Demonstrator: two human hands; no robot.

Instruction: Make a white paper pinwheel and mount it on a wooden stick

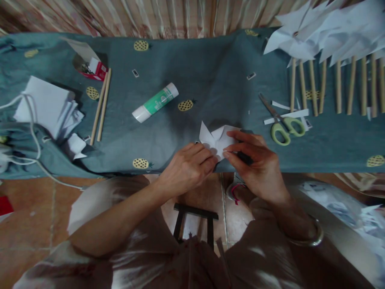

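Note:
A white paper pinwheel (217,138), partly folded with points standing up, is held between my two hands near the front edge of the table. My left hand (192,164) is closed on its lower left side, fingers curled over the paper. On the right, my right hand (255,160) pinches the paper between thumb and fingers. The fingertips cover part of the pinwheel's middle and lower edge. A green and white glue stick (155,102) lies to the left beyond my hands. Scissors with light green handles (282,122) rest to the right among white paper strips (285,116).
Finished pinwheels (296,36) on wooden sticks lie at the back right. Two loose sticks (101,106), a red box (98,71) of small metal pieces and a stack of white paper (45,102) sit left. A white cable (36,140) crosses the left edge of the green tablecloth (210,72).

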